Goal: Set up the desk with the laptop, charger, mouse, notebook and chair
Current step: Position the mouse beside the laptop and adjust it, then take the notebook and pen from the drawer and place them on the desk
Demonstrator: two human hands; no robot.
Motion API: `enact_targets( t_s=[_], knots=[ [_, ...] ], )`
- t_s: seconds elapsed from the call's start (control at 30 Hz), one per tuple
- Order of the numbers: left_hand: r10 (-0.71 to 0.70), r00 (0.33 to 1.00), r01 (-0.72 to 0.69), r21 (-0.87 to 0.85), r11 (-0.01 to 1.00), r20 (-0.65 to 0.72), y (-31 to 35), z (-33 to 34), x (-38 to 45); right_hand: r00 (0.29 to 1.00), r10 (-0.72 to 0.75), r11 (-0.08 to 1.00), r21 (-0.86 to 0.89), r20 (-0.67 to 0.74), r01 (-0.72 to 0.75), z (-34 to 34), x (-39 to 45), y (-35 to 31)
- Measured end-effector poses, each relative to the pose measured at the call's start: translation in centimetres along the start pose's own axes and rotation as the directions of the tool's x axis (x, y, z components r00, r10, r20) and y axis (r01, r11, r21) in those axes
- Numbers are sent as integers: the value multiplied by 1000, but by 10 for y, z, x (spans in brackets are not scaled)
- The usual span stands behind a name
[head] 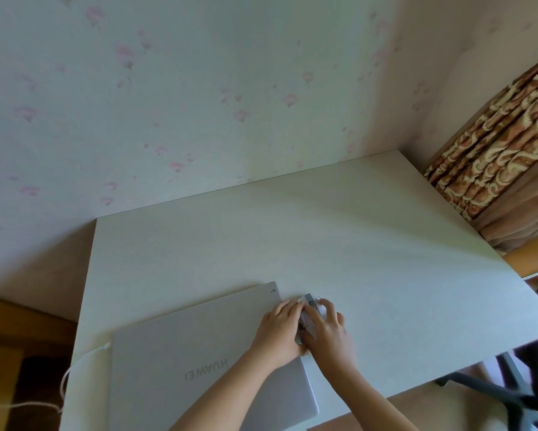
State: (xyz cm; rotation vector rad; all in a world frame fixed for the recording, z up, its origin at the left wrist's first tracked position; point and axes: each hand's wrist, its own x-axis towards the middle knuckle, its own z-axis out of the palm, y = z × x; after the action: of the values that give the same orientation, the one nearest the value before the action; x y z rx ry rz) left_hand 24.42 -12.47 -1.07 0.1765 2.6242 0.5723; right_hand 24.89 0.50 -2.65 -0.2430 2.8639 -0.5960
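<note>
A closed silver laptop [183, 362] lies on the white desk [370, 244] at its near left. A white charger cable [74, 365] runs from the laptop's left side over the desk edge toward the floor. Just right of the laptop sits a light-coloured mouse [310, 307] with a dark scroll wheel. My left hand [278, 331] and my right hand [327, 331] both close around the mouse from either side, hiding most of its body. The dark base of a chair [507, 387] shows at the lower right. No notebook is in view.
The desk stands against a wall with pale floral wallpaper [168, 104]. A patterned brown curtain [498, 157] hangs past the desk's far right corner. Wooden floor [0, 368] shows at the left.
</note>
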Motion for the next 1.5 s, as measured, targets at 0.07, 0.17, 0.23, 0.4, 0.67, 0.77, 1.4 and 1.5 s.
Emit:
enact_targets(
  t_s=[0.07, 0.17, 0.23, 0.4, 0.67, 0.77, 1.4, 1.5],
  knots=[
    [-2, 1000, 2, 18, 1000, 5, 0, -1, -1, 1000, 13, 1000, -5, -3, -13, 1, 1, 0],
    [-4, 1000, 5, 40, 999, -4, 1, -5, -2, 999, 42, 999, -25, -25, -43, -4, 3, -1],
    [-6, 999, 8, 68, 998, -33, 2, -10, -1, 998, 69, 997, -26, -14, -69, -10, 4, -2],
    [-36, 989, 50, 99, 994, -141, 4, -33, 0, 997, 67, 997, 26, -26, -66, -33, 9, 0],
    [13, 951, 40, 164, 986, -308, 16, -82, -5, 980, -12, 1000, 22, -199, 17, -86, 7, 11],
    [56, 934, 13, 190, 982, -353, 28, -95, -10, 969, -18, 1000, -8, -245, 17, -108, 0, 16],
    [658, 709, -527, 429, 734, -255, 152, -164, -94, 790, 214, 945, -84, -574, -317, -215, -181, -1],
    [720, 668, -616, 405, 676, -187, 182, -145, -109, 729, 296, 903, -67, -618, -424, -212, -232, 4]
  ],
)
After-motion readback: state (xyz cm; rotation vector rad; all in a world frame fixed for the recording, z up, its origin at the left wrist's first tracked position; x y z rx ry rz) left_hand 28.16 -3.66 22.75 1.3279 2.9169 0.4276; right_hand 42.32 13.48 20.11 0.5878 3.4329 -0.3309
